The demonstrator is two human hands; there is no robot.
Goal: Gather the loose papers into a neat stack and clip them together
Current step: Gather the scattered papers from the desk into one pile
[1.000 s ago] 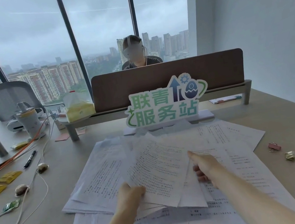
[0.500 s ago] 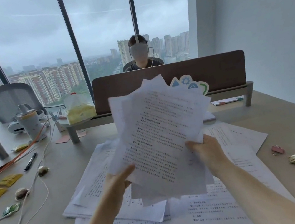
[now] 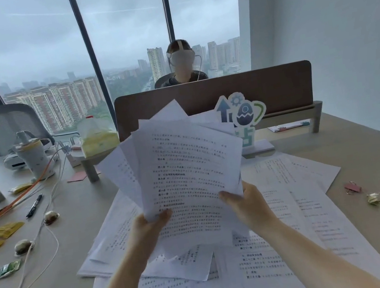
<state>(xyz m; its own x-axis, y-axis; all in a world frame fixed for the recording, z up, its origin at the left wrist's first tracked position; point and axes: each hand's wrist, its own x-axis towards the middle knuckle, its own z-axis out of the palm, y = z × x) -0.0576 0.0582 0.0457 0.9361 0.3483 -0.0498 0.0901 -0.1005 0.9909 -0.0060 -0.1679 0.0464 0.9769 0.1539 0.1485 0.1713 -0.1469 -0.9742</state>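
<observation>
The left hand (image 3: 148, 228) pinches the lower left edge of a fanned bundle of papers (image 3: 188, 169), raised above the counter (image 3: 377, 175), probably for squaring. The right hand (image 3: 247, 207) grips its lower right edge. More sheets (image 3: 294, 201) lie beneath; the pink binder clip (image 3: 352, 187) waits far right.
</observation>
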